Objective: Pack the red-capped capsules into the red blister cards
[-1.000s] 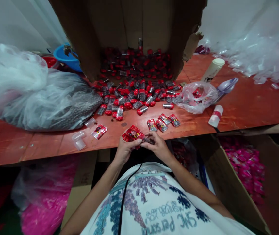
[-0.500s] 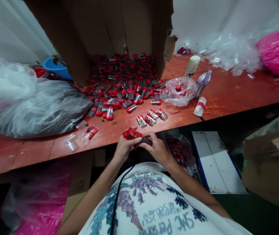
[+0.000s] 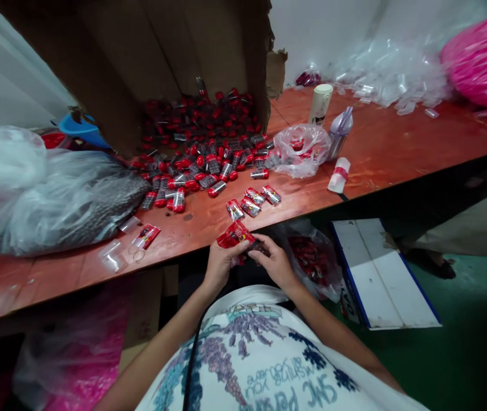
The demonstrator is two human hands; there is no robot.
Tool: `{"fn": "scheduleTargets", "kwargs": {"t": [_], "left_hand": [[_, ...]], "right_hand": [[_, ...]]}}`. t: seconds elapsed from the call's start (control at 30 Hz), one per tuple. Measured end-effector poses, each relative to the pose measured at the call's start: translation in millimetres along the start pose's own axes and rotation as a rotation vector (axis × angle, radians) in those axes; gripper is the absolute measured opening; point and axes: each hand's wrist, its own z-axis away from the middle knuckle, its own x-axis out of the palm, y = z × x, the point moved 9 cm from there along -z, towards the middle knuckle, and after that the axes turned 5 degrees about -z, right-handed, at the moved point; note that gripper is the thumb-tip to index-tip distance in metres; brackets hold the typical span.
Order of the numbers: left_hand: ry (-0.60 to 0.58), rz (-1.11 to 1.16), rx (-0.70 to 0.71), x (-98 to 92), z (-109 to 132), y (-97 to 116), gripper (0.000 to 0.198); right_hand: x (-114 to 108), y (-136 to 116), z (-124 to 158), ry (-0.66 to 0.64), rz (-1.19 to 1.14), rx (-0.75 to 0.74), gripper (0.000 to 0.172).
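Note:
My left hand (image 3: 221,264) is closed on a red printed packet (image 3: 235,233), just off the table's front edge. Beside it, my right hand (image 3: 276,261) pinches a small dark-filled tube (image 3: 261,248) against the packet's right side. Fingers cover part of the tube, and I cannot tell how far it sits inside the packet. Past my hands on the table lie several filled red packets (image 3: 251,206). Behind them spreads a heap of red-capped clear tubes (image 3: 213,164) with dark contents, spilling from a cardboard box (image 3: 132,51).
On the red table (image 3: 380,154) a big clear bag of dark beads (image 3: 68,200) sits left, near a flat red packet (image 3: 146,236). A thin plastic bag (image 3: 301,151), a bottle (image 3: 340,134) and a white roll (image 3: 339,175) stand right. Below is a bag of red packets (image 3: 309,257).
The view has shifted, so the table things appear further left. The dark tube now shows less beside the red packet. At right, the person with a cardboard box has moved mostly out of view.

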Motion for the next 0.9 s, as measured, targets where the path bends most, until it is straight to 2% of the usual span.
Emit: {"fn": "scheduleTargets", "kwargs": {"t": [0.1, 0.23, 0.43, 0.57, 0.67, 0.73, 0.83, 0.9], "left_hand": [[0.068, 0.071, -0.023, -0.8, -2.2, -6.5, 0.032], [0.119, 0.053, -0.021, -4.1, -7.1, -8.7, 0.031], [0.134, 0.068, -0.048, -6.6, -10.7, -20.3, 0.031], [0.075, 0.057, -0.067, 0.5, -11.5, -22.7, 0.035], [0.097, 0.050, -0.068, 0.9, -13.4, -19.4, 0.035], [0.134, 0.041, -0.052, -0.6, -14.3, -16.1, 0.033], [0.147, -0.036, -0.049, 0.9, -12.8, -15.1, 0.030], [0.132, -0.084, -0.052, 3.8, -9.9, -16.3, 0.030]], "right_hand": [[-8.1, 14.4, -3.2, 0.027, -0.098, 0.079, 0.045], [-17.8, 18.9, -8.1, 0.061, -0.104, 0.067, 0.042], [-13.5, 34.2, -12.8, 0.001, -0.258, 0.180, 0.043], [-12.9, 19.9, -14.9, -0.008, -0.191, 0.085, 0.039], [-11.7, 12.6, -13.7, -0.017, -0.138, 0.023, 0.045], [-11.9, 17.9, -11.2, -0.009, -0.159, 0.048, 0.047], [-12.8, 29.8, -3.7, 0.010, -0.234, 0.115, 0.038], [-17.4, 28.7, 3.4, 0.054, -0.219, 0.096, 0.034]]}}
